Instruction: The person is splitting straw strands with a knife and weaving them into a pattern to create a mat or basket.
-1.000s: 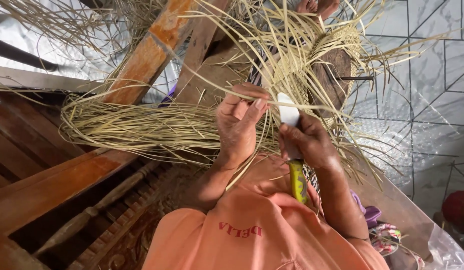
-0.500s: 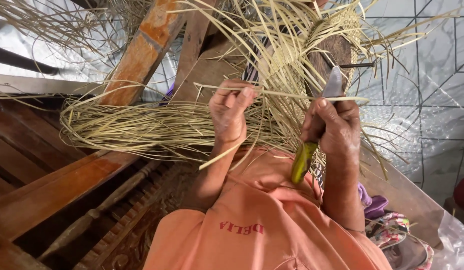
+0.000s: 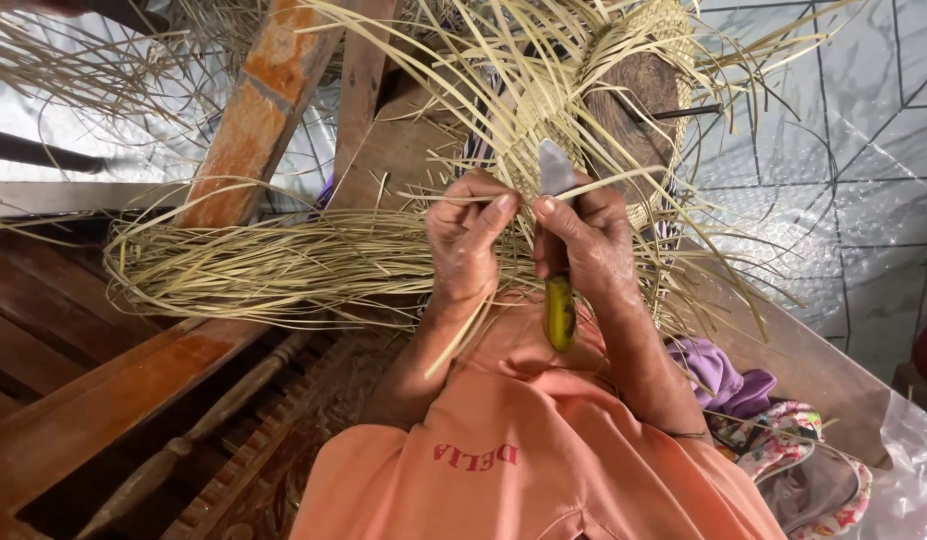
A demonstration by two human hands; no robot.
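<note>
Landmark: wooden block [image 3: 639, 95], wrapped by the half-woven straw piece [image 3: 554, 110]; all places given from it
Left hand [image 3: 467, 245]: just below the block, thumb and forefinger pinched on one straw strip [image 3: 454, 199] that runs level towards my other hand
Right hand [image 3: 584, 240]: below the block, beside the left, fist closed round my knife [image 3: 557, 255]; yellow-green handle points down at my orange shirt [image 3: 524, 470], pale blade points up, its tip against the weave
Strip vs blade: touching, as far as I can tell; edge contact hidden by fingers
Loose straw bundle [image 3: 274, 265]: left of the block, across the wooden frame [image 3: 264, 110]
Step in hand (judgement): trimming or splitting one strip
Next move calls for: keeping the strip taut, blade drawn away from my pinching fingertips
</note>
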